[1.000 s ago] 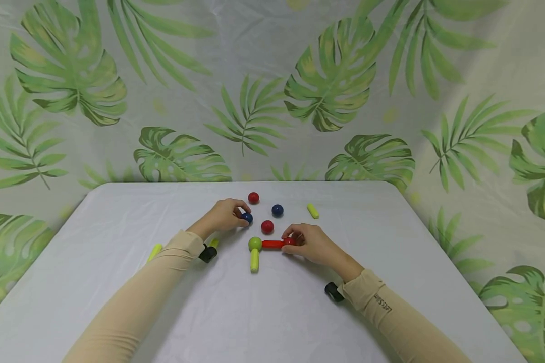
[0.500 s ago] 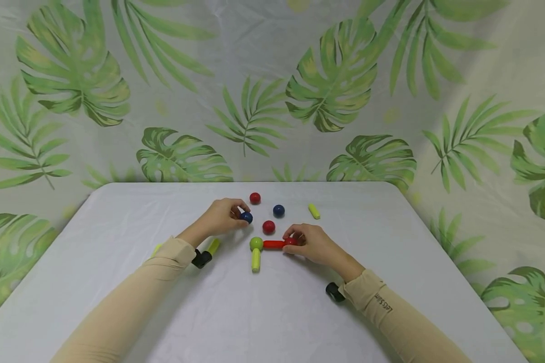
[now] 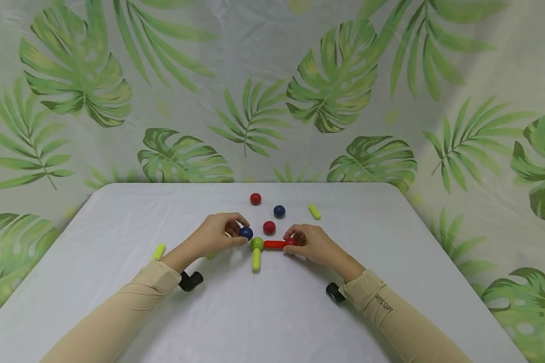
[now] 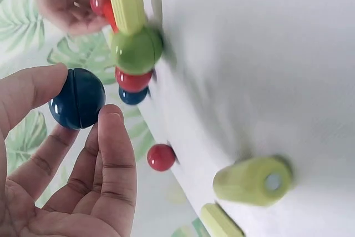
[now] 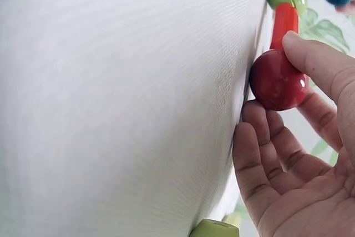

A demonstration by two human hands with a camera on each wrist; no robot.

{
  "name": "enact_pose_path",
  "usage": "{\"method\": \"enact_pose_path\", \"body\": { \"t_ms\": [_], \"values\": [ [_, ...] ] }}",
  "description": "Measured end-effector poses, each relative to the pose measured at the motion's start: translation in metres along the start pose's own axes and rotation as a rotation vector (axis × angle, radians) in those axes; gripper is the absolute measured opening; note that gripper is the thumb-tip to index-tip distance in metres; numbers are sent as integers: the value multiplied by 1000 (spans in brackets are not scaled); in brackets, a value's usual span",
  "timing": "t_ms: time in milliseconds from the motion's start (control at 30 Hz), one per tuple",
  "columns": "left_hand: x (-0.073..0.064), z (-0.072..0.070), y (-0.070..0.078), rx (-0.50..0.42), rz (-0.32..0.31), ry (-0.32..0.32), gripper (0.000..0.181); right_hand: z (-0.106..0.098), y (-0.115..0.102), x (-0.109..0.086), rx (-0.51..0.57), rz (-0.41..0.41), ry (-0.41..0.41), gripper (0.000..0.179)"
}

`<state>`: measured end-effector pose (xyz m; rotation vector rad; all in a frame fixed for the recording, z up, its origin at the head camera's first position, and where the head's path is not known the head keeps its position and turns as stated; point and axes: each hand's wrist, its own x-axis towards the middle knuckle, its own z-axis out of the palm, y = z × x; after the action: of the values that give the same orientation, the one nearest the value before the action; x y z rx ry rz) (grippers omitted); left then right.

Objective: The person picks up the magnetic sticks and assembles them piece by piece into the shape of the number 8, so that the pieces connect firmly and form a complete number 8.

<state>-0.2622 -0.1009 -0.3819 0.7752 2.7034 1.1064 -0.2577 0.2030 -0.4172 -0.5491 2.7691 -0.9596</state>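
Note:
My left hand (image 3: 218, 236) pinches a glossy blue ball (image 4: 77, 99) with a groove round it, between thumb and fingertips. The ball is held above the table, just left of a green ball (image 3: 257, 244). A yellow-green stick (image 3: 256, 261) runs from the green ball toward me, and a red stick (image 3: 273, 244) runs from it to the right. At the far end of the red stick is a red ball (image 5: 277, 80). My right hand (image 3: 313, 244) holds that red ball, thumb on top where it meets the stick.
Behind the joined pieces lie two loose red balls, a nearer one (image 3: 269, 227) and a farther one (image 3: 256, 198), and another blue ball (image 3: 279, 211). One yellow-green stick (image 3: 315, 212) lies at the back right. More lie at left, including one (image 3: 159, 251) by the left sleeve.
My left hand has lifted the blue ball and brought it toward me, close beside the green ball. My right hand keeps its hold on the red ball in the same place.

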Motion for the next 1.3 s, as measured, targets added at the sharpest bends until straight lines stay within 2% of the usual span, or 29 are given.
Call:
{"method": "enact_pose_path", "body": {
  "t_ms": [167, 367, 533, 733, 900, 1300],
  "values": [
    [-19, 9, 1, -41, 36, -13, 26, -1, 0, 0, 7, 1, -4, 24],
    [-40, 19, 7, -88, 38, -41, 25, -1, 0, 2, 1, 6, -2, 24],
    [-51, 27, 10, -135, 31, -79, 26, -2, -1, 3, -4, 5, -9, 26],
    [-56, 37, 10, -178, -10, -101, 29, -2, 0, 4, -7, 4, -15, 27],
    [-56, 44, 11, -170, -23, -103, 29, -1, 1, 4, -9, 7, -19, 27],
    [-52, 51, 13, -155, 2, -89, 30, -1, 1, 4, -4, 20, -15, 27]
  ]
}}
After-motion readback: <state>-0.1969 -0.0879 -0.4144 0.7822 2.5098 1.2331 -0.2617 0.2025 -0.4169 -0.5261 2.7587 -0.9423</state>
